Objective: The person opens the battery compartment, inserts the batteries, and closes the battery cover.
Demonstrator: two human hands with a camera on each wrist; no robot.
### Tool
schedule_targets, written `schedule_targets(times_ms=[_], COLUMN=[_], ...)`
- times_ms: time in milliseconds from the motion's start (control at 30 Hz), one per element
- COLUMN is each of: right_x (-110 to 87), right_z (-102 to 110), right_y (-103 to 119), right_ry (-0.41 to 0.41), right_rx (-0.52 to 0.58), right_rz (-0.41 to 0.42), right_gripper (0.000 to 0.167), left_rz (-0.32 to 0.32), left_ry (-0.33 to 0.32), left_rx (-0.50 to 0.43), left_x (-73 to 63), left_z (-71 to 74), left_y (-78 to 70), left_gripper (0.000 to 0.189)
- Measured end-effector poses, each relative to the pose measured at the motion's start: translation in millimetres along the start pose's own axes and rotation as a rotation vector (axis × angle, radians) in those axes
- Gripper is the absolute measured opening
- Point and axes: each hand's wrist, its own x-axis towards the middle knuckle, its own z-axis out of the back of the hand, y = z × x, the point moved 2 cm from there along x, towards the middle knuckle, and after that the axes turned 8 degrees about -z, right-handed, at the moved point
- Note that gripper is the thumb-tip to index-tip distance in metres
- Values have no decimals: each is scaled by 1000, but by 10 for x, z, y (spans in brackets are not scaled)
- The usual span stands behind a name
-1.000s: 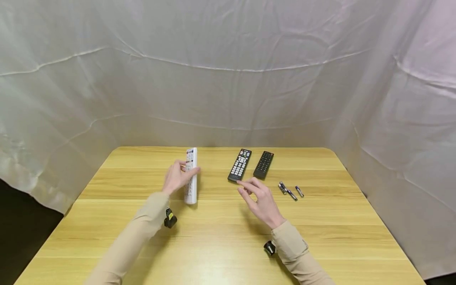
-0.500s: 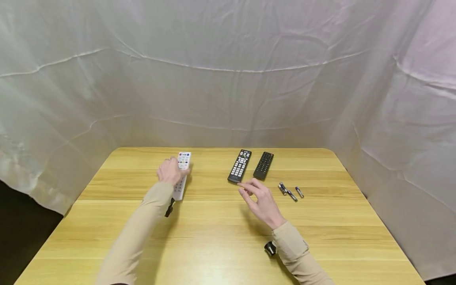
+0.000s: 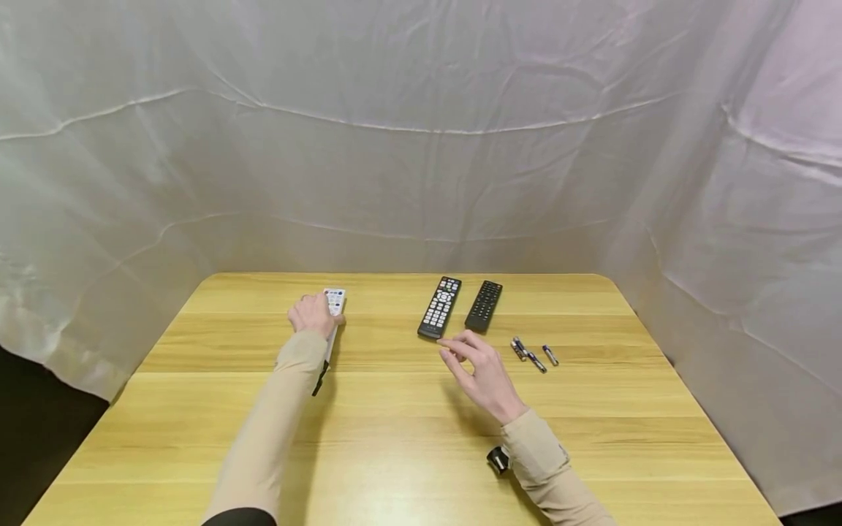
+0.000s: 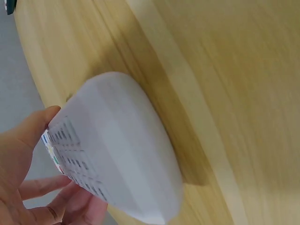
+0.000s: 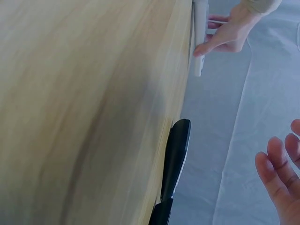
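Note:
At the left of the table, my left hand (image 3: 312, 314) grips a white remote control (image 3: 336, 299) by its sides, thumb on the right edge. In the left wrist view the remote's near end (image 4: 126, 145) is close over the wood and casts a shadow; whether it touches the table I cannot tell. My forearm hides its near part in the head view. My right hand (image 3: 485, 372), fingers loosely bent and holding nothing, hovers just short of a black remote with white buttons (image 3: 439, 308). A smaller all-black remote (image 3: 483, 307) lies to the right of that one.
Several small batteries (image 3: 528, 354) lie on the wooden table (image 3: 395, 446), right of my right hand. A grey-white curtain (image 3: 421, 168) hangs round the back and sides. A black wrist camera (image 3: 498, 460) sits under my right sleeve.
My left hand has carried the white remote leftward and lowered it toward the table, turning it slightly. The right hand has stayed in place.

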Motion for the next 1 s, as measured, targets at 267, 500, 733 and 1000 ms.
schedule_targets(times_ms=[267,500,733,1000], right_x=[-3,-4,-3,1], right_z=[7,2,2,13], right_y=[2,-2,-8,-24], right_ry=[-2,0,0,-27], right_rx=[-3,-7,2,-4], right_rz=[2,9,6,11], right_gripper=[18,18,18,17], left_rz=[-5,-5,-9,-77], left_ry=[7,-5,-4,0], left_rx=[37,57,92,199], left_x=[-9,-6,-19,-5], left_z=[-33,-76,-82,-63], left_y=[-30,-12,-8,-279], left_gripper=[53,52,54,68])
